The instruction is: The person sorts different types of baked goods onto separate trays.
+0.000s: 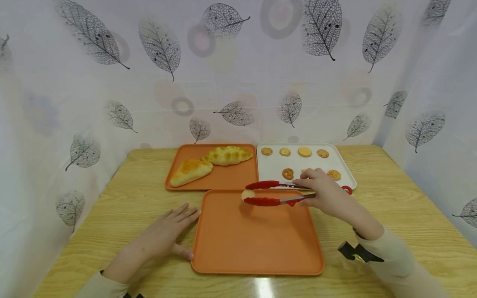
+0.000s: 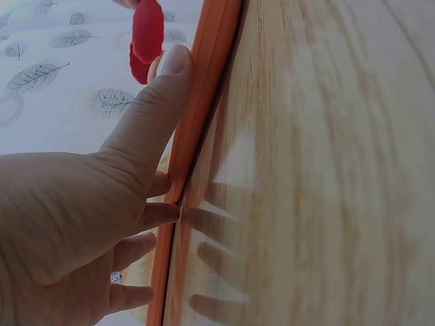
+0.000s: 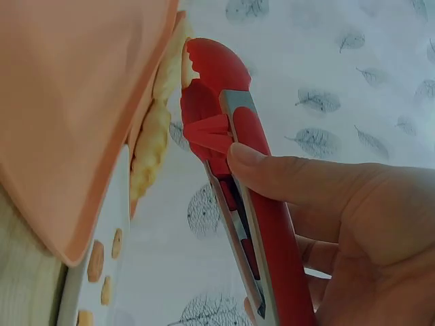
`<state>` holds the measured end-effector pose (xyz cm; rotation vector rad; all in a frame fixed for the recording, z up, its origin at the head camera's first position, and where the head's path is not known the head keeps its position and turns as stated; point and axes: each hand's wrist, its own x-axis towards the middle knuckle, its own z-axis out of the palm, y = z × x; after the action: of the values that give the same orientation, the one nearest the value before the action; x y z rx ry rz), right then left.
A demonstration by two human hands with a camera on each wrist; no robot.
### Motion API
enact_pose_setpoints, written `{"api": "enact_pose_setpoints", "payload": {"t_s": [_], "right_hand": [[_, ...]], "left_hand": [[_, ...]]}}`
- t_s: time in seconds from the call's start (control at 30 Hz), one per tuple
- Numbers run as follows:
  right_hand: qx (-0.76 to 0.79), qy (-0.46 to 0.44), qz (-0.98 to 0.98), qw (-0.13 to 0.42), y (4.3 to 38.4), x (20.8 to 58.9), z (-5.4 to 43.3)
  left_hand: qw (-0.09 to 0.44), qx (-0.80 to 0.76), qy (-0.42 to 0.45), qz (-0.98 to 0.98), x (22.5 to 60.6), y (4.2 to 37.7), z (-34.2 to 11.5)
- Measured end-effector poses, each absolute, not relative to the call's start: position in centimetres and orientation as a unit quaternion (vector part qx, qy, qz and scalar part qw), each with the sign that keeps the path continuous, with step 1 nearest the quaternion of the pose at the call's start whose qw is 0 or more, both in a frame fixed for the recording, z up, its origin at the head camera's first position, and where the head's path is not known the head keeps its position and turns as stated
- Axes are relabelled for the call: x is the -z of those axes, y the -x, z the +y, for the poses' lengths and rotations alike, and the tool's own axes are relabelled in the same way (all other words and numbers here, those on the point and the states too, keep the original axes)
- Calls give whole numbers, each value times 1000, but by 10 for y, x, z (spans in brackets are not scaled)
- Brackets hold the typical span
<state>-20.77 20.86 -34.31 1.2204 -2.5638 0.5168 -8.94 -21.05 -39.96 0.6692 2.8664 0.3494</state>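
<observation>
My right hand [image 1: 322, 192] grips a pair of red-tipped metal tongs [image 1: 266, 201] by the middle, thumb on one arm and fingers on the other, as the right wrist view shows. Between the tong tips sits a small pale round cookie [image 1: 247, 194], partly covered by them, above the far edge of the front orange tray [image 1: 257, 252]. My left hand [image 1: 164, 231] lies at that tray's left side, fingers spread and thumb [image 2: 175, 61] against the rim. Nothing is held in it.
Behind, a second orange tray [image 1: 227, 182] bears a triangular bread [image 1: 191, 171] and a braided loaf [image 1: 227, 155]. Beside it a white tray [image 1: 273, 163] holds several cookies, including a pretzel-shaped one [image 1: 287, 173]. A leaf-print curtain [image 1: 238, 87] surrounds the wooden table [image 1: 149, 186].
</observation>
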Motion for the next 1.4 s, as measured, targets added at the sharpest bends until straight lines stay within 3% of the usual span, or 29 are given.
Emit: {"api": "enact_pose_setpoints", "payload": {"t_s": [0.37,1.4], "right_hand": [[-177,-332,-916,137,225,338,226],[-134,-246,-959,49,275,369,228]], "left_hand": [[90,-118,-226,963,399,90,-210],[95,-121,-218,964,401,90,-212]]}}
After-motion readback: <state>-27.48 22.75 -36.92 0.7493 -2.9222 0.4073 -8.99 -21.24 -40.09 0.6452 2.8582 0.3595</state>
